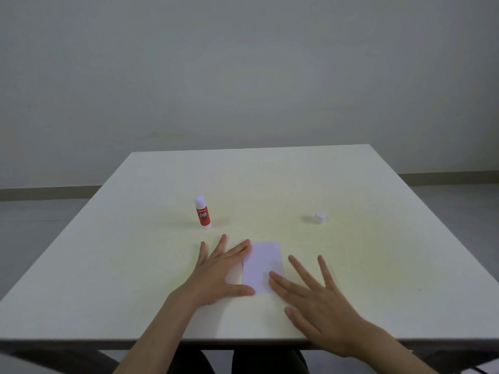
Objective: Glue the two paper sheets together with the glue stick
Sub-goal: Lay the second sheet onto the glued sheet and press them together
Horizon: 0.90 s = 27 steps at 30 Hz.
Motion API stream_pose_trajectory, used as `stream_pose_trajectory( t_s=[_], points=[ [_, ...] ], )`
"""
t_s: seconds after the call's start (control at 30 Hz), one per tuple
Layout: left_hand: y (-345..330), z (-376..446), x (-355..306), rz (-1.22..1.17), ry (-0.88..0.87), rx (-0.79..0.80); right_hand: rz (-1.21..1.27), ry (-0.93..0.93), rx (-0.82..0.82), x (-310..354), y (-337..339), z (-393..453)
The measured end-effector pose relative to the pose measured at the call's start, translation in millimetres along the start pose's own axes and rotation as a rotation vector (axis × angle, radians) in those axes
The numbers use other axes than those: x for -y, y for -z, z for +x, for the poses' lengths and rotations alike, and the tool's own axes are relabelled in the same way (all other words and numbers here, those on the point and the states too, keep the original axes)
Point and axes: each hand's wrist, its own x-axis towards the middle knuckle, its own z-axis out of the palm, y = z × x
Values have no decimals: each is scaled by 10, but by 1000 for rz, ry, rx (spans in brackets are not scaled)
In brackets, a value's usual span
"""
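A small white paper rectangle [263, 264] lies flat on the table near me; I cannot tell whether it is one sheet or two stacked. My left hand [218, 273] rests flat beside it, fingers spread, with the index fingertip and thumb touching the paper's left edge. My right hand [316, 298] is flat too, fingers apart, its fingertips on the paper's lower right corner. A red and white glue stick [202, 212] stands upright beyond my left hand, uncapped. Its white cap [320, 217] sits apart on the right.
The white table [378, 265] has its front edge just under my wrists and its far edge near a plain wall. My dark-clothed legs show below the table edge.
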Motion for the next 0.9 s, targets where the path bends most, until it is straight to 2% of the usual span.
stream_pose_trajectory(
  t_s=[0.1, 0.27, 0.4, 0.53, 0.63, 0.7, 0.83, 0.9],
  points=[
    [4, -9, -14, -9, 4, 5, 44, -86, -3, -159, 84, 30],
    [4, -14, -19, 0, 6, 5, -67, 14, 93, -32, 129, -53],
    [12, -9, -18, -10, 4, 5, -84, 47, 94, -16, 253, -143],
    [10, -13, -25, 12, 3, -8, 194, 49, 67, 20, 341, 106],
    [0, -8, -31, 9, -2, -10, 205, 122, 63, 141, 131, 368],
    [-2, -10, -20, -14, -6, -14, 178, 68, 88, 77, 1, 504],
    [2, -22, -10, -19, 3, -5, 136, -167, 82, -258, -18, 643],
    [7, -29, -18, -17, 1, -11, 131, -155, 69, -218, 21, 633]
  ],
)
